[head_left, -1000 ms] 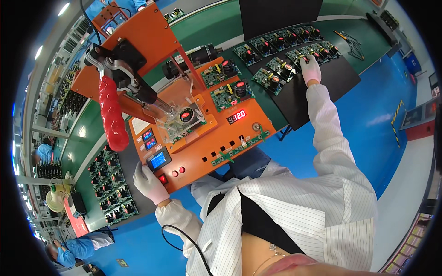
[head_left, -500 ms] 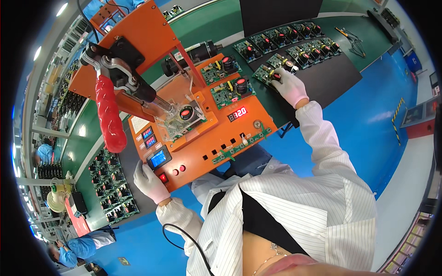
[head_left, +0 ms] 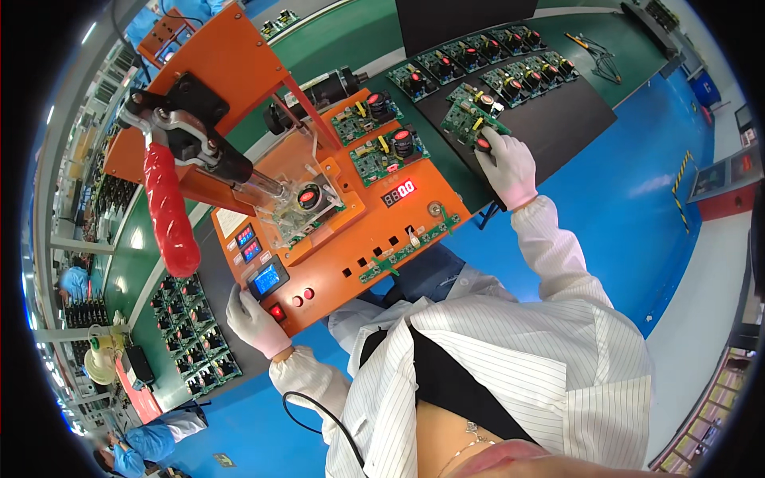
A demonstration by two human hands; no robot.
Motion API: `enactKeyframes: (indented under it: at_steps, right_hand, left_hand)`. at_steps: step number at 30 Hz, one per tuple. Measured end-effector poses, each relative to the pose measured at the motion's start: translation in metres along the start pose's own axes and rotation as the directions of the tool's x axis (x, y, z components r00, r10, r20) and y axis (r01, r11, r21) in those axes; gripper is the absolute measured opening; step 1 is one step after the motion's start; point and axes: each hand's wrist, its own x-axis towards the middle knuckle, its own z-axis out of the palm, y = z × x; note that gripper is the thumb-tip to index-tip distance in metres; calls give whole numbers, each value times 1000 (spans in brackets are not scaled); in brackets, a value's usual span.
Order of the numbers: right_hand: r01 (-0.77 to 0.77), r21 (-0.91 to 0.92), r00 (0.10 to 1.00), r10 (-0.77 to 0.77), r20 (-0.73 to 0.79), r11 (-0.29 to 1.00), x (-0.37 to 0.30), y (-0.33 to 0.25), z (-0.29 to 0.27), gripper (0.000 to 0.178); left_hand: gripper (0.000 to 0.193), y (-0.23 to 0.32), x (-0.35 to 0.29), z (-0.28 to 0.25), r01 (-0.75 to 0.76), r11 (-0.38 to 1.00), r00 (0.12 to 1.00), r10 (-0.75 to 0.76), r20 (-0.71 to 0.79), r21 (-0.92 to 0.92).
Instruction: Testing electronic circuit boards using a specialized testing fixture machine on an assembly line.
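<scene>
My gloved right hand (head_left: 508, 169) grips a green circuit board (head_left: 464, 124) by a round black part with a red top, close to the near edge of the black mat. The board is tilted, and one end lies by another circuit board (head_left: 478, 97). My gloved left hand (head_left: 255, 325) rests at the near left corner of the orange test fixture (head_left: 331, 275), fingers stretched along its side beside the small blue-lit screen (head_left: 267, 279). It holds nothing that I can see. Under the fixture's clear press plate sits a circuit board (head_left: 309, 199).
A red-handled toggle clamp (head_left: 170, 211) stands over the fixture's left side. Two circuit boards (head_left: 390, 155) lie at its far right. Rows of boards (head_left: 526, 76) cover part of the black mat (head_left: 558, 119); more boards (head_left: 191, 334) lie left. A cable tool (head_left: 594, 52) lies far right.
My right hand has raised and turned the circuit board, drawing it nearer to me. The fixture's red digital readout has changed. My left hand stays at the fixture's corner.
</scene>
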Motion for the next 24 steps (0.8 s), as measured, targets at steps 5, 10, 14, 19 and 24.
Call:
enactKeyframes:
  at_steps: [5, 10, 14, 19, 24]
  right_hand:
    - [145, -56, 985, -150, -82, 988, -10, -7, -24, 38]
    - [195, -57, 978, -199, -69, 979, -11, -9, -27, 39]
    - [177, -16, 982, -178, -59, 984, -9, -9, -28, 39]
    - [-202, 252, 970, 158, 183, 946, -10, -1, -26, 37]
    - [-411, 249, 847, 266, 461, 877, -8, 19, -27, 34]
  left_hand:
    - [31, -5, 2, 0, -29, 999, 999, 28, 19, 38]
    - [33, -9, 3, 1, -54, 997, 998, 54, 13, 63]
    - [32, -2, 2, 0, -49, 997, 999, 47, 25, 66]
    - [28, -3, 1, 1, 2, 1000, 1000, -2, 9, 7]
    - [28, 0, 0, 1, 32, 999, 999, -31, 7, -34]
